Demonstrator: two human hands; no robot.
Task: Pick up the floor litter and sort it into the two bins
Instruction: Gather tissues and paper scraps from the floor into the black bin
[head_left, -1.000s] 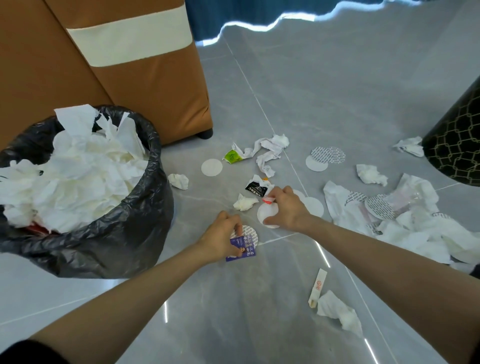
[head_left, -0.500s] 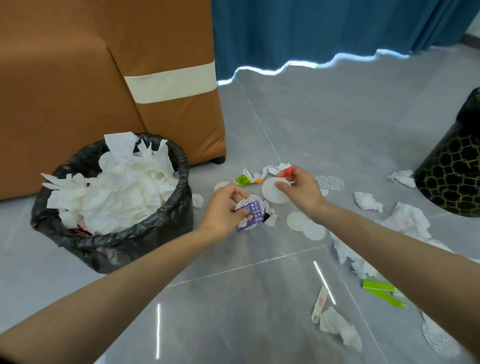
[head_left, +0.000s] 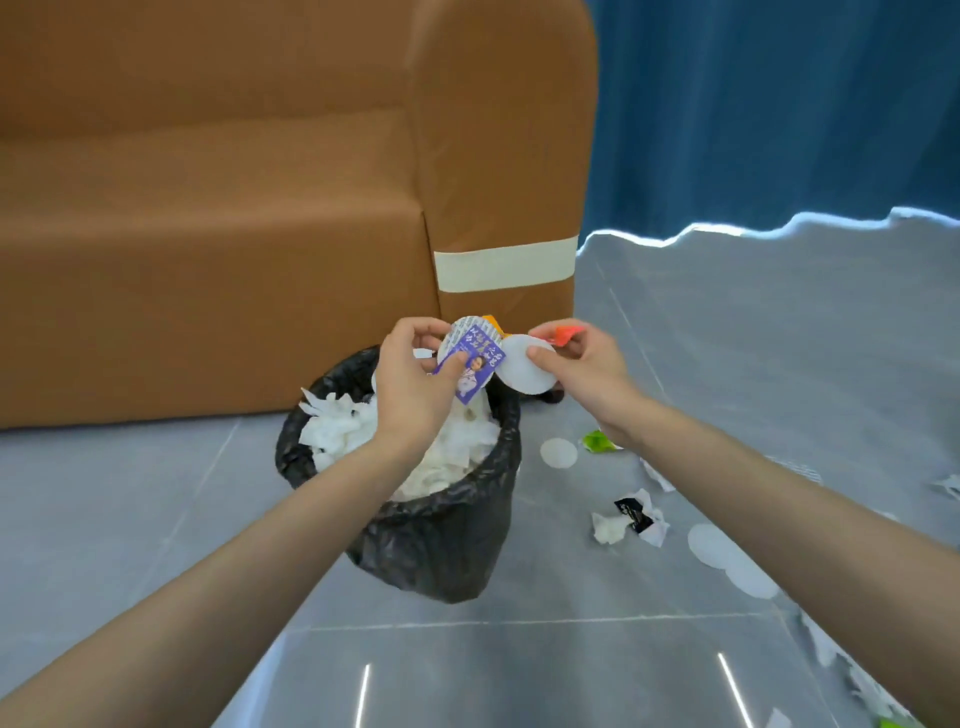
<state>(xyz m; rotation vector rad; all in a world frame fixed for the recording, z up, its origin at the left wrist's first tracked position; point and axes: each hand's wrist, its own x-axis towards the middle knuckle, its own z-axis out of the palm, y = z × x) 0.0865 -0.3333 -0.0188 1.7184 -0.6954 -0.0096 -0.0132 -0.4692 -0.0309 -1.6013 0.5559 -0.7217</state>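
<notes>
My left hand (head_left: 410, 384) pinches a purple printed wrapper (head_left: 475, 364) together with a round patterned lid, held above the black-bagged bin (head_left: 447, 540). That bin is heaped with white tissue (head_left: 337, 431). Beside it, my right hand (head_left: 582, 364) pinches a white paper disc (head_left: 524, 371) and an orange-red scrap (head_left: 566, 332), over the bin's far right rim. The second bin is out of view.
A brown sofa (head_left: 234, 234) stands right behind the bin, a blue curtain (head_left: 779, 114) to its right. Loose litter lies on the grey tiles to the right: white discs (head_left: 558, 453), a green wrapper (head_left: 597, 441), a black-and-white wrapper (head_left: 636, 514), crumpled tissues.
Both hands rose from the floor with their litter and moved left, ending over the bagged bin. The view tilted up, so the sofa now fills the top.
</notes>
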